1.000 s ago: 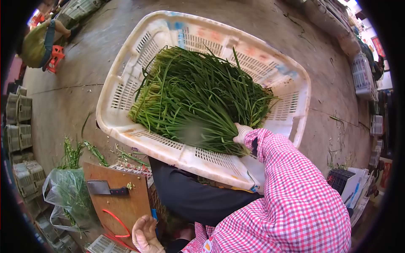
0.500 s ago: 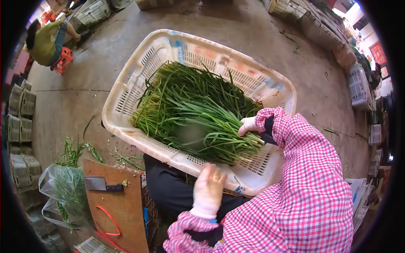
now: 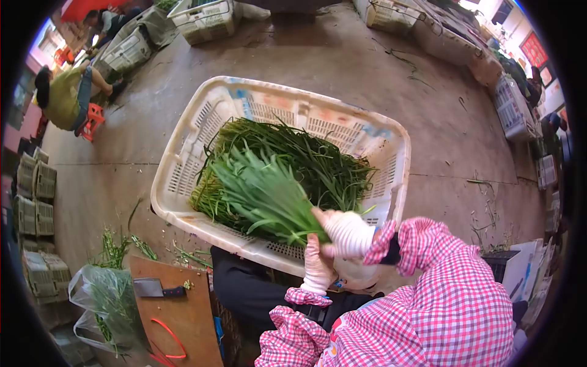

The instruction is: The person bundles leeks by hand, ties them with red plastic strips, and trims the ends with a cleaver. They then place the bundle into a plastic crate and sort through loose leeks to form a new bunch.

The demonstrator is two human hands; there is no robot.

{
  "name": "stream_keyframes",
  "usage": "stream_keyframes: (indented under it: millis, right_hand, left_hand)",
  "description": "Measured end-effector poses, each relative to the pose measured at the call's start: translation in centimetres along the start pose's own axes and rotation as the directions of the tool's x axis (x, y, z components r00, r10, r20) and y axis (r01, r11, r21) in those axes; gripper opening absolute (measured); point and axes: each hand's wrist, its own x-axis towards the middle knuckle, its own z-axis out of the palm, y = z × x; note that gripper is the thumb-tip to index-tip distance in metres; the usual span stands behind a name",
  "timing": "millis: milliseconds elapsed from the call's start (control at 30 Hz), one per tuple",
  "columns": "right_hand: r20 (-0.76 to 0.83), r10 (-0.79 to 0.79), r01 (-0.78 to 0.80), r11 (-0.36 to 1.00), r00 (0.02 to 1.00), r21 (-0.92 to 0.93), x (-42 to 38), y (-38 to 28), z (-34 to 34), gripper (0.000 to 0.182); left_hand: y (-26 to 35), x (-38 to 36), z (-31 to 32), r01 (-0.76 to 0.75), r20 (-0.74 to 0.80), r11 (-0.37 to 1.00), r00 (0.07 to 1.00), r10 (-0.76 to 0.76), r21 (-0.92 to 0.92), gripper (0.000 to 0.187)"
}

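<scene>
A white plastic basket (image 3: 177, 208) holds long green leafy stalks (image 3: 342, 168) lying in a pile. Above its near side, a bunch of green stalks (image 3: 263, 192) is gripped at its lower end by my right hand (image 3: 347, 232), which wears a light glove or wrap. My left hand (image 3: 319, 263), also covered in white, is at the bottom of the same bunch, its fingers against the stalk ends. The leaf tips fan out to the upper left. Both hands are close together over the basket's near right part.
At the lower left, a cleaver (image 3: 160, 288) and a red strap (image 3: 173, 339) lie on a brown board (image 3: 180, 312), beside a plastic bag of greens (image 3: 113, 300). A person (image 3: 64, 98) sits on a red stool (image 3: 92, 122). More crates (image 3: 205, 21) stand around the floor.
My right hand has lifted the bunch and drawn it towards me. My left hand has come up from the basket's near rim to the bunch's lower end. The view has tilted up.
</scene>
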Motion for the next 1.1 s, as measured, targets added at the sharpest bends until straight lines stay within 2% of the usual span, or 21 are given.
stream_keyframes:
  millis: [33,67,100,200,300,333,367,433,467,500,533,567,600,633,700,767,833,900,967,1067,1100]
  right_hand:
    - [-0.036,-0.074,0.074,0.997,0.997,0.003,-0.9,-0.8,0.7,0.069]
    - [-0.108,-0.196,0.192,0.980,0.975,-0.044,-1.9,-1.5,1.5,0.078]
    - [-0.145,-0.252,0.244,0.967,0.957,-0.073,-2.9,-2.1,2.0,0.083]
    - [-0.190,-0.318,0.316,0.948,0.929,-0.043,-4.2,-3.8,2.1,0.086]
    - [-0.224,-0.431,0.426,0.902,0.874,-0.071,-5.6,-5.3,1.9,0.084]
    - [-0.224,-0.482,0.486,0.873,0.847,-0.039,-6.0,-5.4,1.5,0.080]
    - [-0.224,-0.532,0.545,0.838,0.816,-0.006,-6.6,-5.5,0.7,0.076]
    - [-0.107,-0.616,0.601,0.692,0.780,0.400,-7.7,-4.3,-2.4,0.070]
    - [-0.118,-0.583,0.477,0.513,0.804,0.713,-8.5,-3.5,-3.2,0.053]
    - [0.042,-0.456,0.205,0.478,0.889,0.854,-9.8,-2.9,-6.2,0.043]
    - [-0.121,-0.389,0.261,0.330,0.913,0.907,-9.9,-1.2,-6.5,0.037]
    - [-0.254,-0.165,0.285,0.207,0.953,0.936,-9.9,-0.7,-7.2,0.036]
    - [-0.316,-0.019,0.310,0.264,0.948,0.913,-8.9,0.8,-7.9,0.035]
    - [-0.269,0.127,0.226,0.275,0.955,0.934,-7.7,2.3,-8.1,0.040]
    - [-0.098,0.192,0.032,0.320,0.976,0.947,-5.2,5.7,-6.5,0.068]
    - [0.354,0.111,-0.361,0.055,0.929,0.931,-2.5,8.4,-1.7,0.076]
    - [0.397,-0.241,-0.440,-0.162,0.886,0.883,-1.1,7.8,4.4,0.076]
    - [0.443,-0.181,-0.465,-0.105,0.878,0.879,-2.4,3.6,3.4,0.072]
    - [0.401,-0.313,-0.497,-0.349,0.861,0.795,-2.2,1.8,3.4,0.066]
    - [0.125,-0.103,-0.112,0.128,0.987,0.986,-2.8,-0.3,2.5,0.073]
    - [0.059,-0.113,-0.045,0.117,0.992,0.992,-3.2,-0.4,3.3,0.074]
  left_hand:
    - [0.6,-1.2,1.3,0.049,-0.060,0.994,0.997,-0.055,-0.100,0.070]
    - [0.9,-1.2,1.0,0.034,-0.019,0.985,0.999,-0.038,-0.170,0.065]
    - [1.2,-1.4,1.0,-0.068,-0.059,0.985,0.996,0.060,-0.159,0.060]
    - [2.5,-2.9,1.2,-0.129,0.050,0.944,0.987,0.151,-0.303,0.049]
    - [2.7,-3.4,-0.3,-0.253,0.047,0.930,0.960,0.275,-0.268,0.054]
    - [2.6,-3.6,-0.1,-0.302,-0.058,0.912,0.953,0.298,-0.277,0.051]
    - [2.5,-3.5,-1.1,-0.304,-0.057,0.913,0.952,0.300,-0.271,0.051]
    - [2.5,-3.0,-4.3,-0.279,0.009,0.912,0.955,0.295,-0.300,0.049]
    - [3.1,-3.2,-2.3,-0.320,-0.061,0.915,0.947,0.315,-0.246,0.049]
    - [3.3,-2.8,-4.4,-0.343,-0.117,0.915,0.938,0.325,-0.211,0.049]
    - [3.6,-3.3,-2.6,-0.305,-0.065,0.920,0.952,0.298,-0.247,0.049]
    - [4.0,-3.8,-0.9,-0.264,-0.013,0.923,0.963,0.271,-0.279,0.048]
    - [4.0,-3.9,-1.4,-0.247,0.012,0.923,0.965,0.262,-0.295,0.047]
    - [4.1,-4.1,-1.5,-0.248,0.011,0.924,0.965,0.263,-0.291,0.047]
    - [4.3,-4.3,-1.5,-0.224,0.096,0.927,0.960,0.263,-0.302,0.047]
    - [4.5,-4.5,-1.7,-0.194,0.135,0.933,0.961,0.243,-0.304,0.046]
    - [4.6,-5.7,0.2,-0.175,0.112,0.951,0.972,0.208,-0.255,0.047]
    - [4.5,-6.2,0.2,-0.100,0.084,0.977,0.990,0.118,-0.187,0.050]
    - [4.6,-6.5,0.4,-0.017,0.040,0.999,0.999,0.018,-0.029,0.051]
    - [4.8,-6.3,-0.2,0.030,0.092,0.999,0.995,-0.033,0.033,0.053]
    - [4.9,-6.9,0.9,0.033,0.062,0.998,0.997,-0.036,0.049,0.053]
